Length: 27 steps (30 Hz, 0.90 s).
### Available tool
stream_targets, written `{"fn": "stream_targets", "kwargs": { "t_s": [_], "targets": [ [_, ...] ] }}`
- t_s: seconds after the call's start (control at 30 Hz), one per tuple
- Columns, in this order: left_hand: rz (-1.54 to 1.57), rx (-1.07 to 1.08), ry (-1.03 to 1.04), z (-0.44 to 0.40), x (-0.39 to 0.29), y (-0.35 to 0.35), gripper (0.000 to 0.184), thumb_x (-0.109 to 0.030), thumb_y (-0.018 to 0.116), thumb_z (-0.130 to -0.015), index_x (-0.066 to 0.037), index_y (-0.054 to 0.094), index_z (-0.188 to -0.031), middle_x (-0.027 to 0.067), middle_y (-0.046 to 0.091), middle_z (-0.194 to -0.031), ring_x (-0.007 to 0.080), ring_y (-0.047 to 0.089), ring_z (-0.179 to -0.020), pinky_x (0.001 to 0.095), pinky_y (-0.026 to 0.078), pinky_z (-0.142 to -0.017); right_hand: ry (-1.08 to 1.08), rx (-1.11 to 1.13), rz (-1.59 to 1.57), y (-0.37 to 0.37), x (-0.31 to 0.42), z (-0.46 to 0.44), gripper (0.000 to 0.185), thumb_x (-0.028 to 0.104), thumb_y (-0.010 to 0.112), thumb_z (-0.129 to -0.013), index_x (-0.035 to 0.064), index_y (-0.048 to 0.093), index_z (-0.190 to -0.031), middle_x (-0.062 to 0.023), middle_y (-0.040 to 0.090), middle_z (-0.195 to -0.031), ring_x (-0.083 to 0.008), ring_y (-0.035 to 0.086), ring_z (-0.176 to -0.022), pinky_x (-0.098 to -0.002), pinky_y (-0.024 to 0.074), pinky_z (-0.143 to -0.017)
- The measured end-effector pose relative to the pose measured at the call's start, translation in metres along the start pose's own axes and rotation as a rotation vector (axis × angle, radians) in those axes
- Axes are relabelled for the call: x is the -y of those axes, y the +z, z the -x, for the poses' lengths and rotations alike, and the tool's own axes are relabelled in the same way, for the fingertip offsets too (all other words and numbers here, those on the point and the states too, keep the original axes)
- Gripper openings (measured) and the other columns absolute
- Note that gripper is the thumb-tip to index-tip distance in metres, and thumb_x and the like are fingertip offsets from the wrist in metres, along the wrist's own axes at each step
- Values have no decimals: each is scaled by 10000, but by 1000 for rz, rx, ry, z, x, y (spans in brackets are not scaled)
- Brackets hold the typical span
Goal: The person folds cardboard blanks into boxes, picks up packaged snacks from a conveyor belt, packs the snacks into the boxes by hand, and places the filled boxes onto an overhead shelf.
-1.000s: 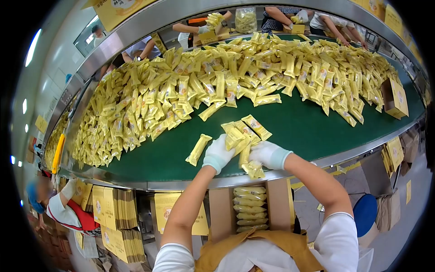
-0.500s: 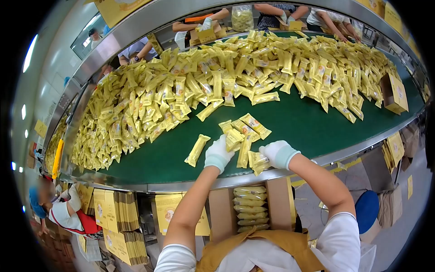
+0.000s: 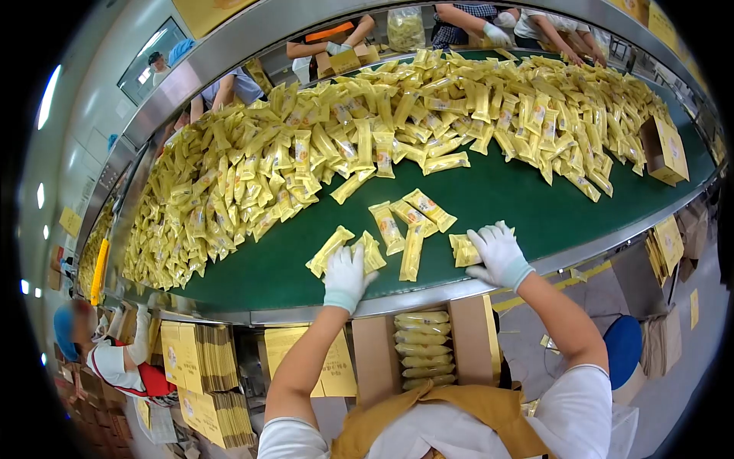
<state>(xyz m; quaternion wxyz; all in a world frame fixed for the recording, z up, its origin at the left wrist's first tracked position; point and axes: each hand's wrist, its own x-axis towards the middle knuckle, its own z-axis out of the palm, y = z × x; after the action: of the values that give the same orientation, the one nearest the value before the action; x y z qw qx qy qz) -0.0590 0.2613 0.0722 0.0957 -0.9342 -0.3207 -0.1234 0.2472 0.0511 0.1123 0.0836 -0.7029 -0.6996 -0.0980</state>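
Observation:
My left hand, in a white glove, lies near the belt's front edge with its fingers stretched forward. It touches a yellow wrapped snack packet, and another packet lies by its left side. My right hand, also gloved, rests with spread fingers over a packet partly hidden beneath it. Between the hands lie several loose packets, one of them upright in view. Below the belt, in front of my body, an open carton holds a row of packets.
A long heap of packets covers the far side of the green belt. An open box stands at its right end. Stacked flat cartons are at lower left, near a co-worker in red. A blue stool stands right.
My left hand has moved left and down, bringing a packet beside the left one. My right hand has shifted right with its packet, and its fingers have spread.

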Motion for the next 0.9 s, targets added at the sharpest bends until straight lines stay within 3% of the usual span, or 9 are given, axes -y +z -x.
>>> {"fn": "stream_targets", "kwargs": {
  "t_s": [0.03,0.17,0.3,0.4,0.5,0.6,0.67,0.7,0.9],
  "targets": [
    [-21,-10,21,6,-6,-4,905,-513,778,-773,-36,428,-1458,193,540,-1246,357,512,-1186,481,416,-1009,4,55,-73,5,-2,8,940,448,797,-720,-25,409,-1434,-223,531,-1257,-373,501,-1203,-453,373,-1081],
    [150,283,-186,-11,-5,-21,1021,-580,764,-766,7,360,-1497,199,560,-1272,362,524,-1215,465,387,-1037,0,138,-79,4,-18,11,967,453,849,-660,-36,453,-1394,-197,565,-1245,-356,516,-1181,-435,403,-1025],
    [25,370,-130,-17,2,-13,1153,-690,742,-717,5,303,-1525,156,561,-1283,322,543,-1171,464,351,-1049,22,698,55,-22,-12,-43,940,564,876,-535,7,602,-1241,-128,636,-1119,-316,534,-1069,-389,418,-962],
    [42,539,-111,-15,-6,-38,1160,-685,746,-715,6,292,-1529,149,564,-1284,319,541,-1178,457,347,-1056,-99,512,-127,-47,7,-74,837,559,858,-554,34,634,-1167,-136,625,-1132,-332,522,-1105,-407,404,-985],
    [81,490,-93,3,-6,-34,1184,-650,784,-690,14,278,-1530,161,564,-1265,313,549,-1161,440,368,-1036,-291,257,-359,-26,27,-109,790,502,867,-546,35,655,-1147,-172,604,-1237,-367,448,-1293,-441,366,-1076],
    [394,374,-265,2,14,-39,1054,-493,874,-672,44,398,-1444,205,608,-1252,317,617,-1133,395,478,-1001,-470,478,-269,-16,58,-140,780,469,869,-542,28,655,-1148,-180,592,-1269,-360,455,-1316,-434,369,-1100],
    [1098,228,-367,-8,40,-46,877,-353,911,-666,58,511,-1329,188,673,-1192,249,667,-1085,353,521,-957,-455,631,-211,-5,67,-142,764,454,868,-540,23,660,-1136,-182,586,-1277,-357,495,-1265,-430,385,-1090],
    [1124,203,-473,-13,50,-47,760,-272,915,-671,64,560,-1252,153,713,-1132,188,686,-1027,318,539,-912,-446,710,-183,-1,70,-142,756,446,867,-540,21,662,-1130,-183,584,-1281,-355,515,-1240,-427,393,-1084],
    [392,430,-394,-42,74,-44,1040,-594,851,-615,36,501,-1364,226,532,-1336,354,514,-1261,397,391,-1112,-401,548,-205,-10,51,-99,706,466,850,-564,55,674,-1111,-144,597,-1229,-333,555,-1122,-423,431,-997]
  ]
}}
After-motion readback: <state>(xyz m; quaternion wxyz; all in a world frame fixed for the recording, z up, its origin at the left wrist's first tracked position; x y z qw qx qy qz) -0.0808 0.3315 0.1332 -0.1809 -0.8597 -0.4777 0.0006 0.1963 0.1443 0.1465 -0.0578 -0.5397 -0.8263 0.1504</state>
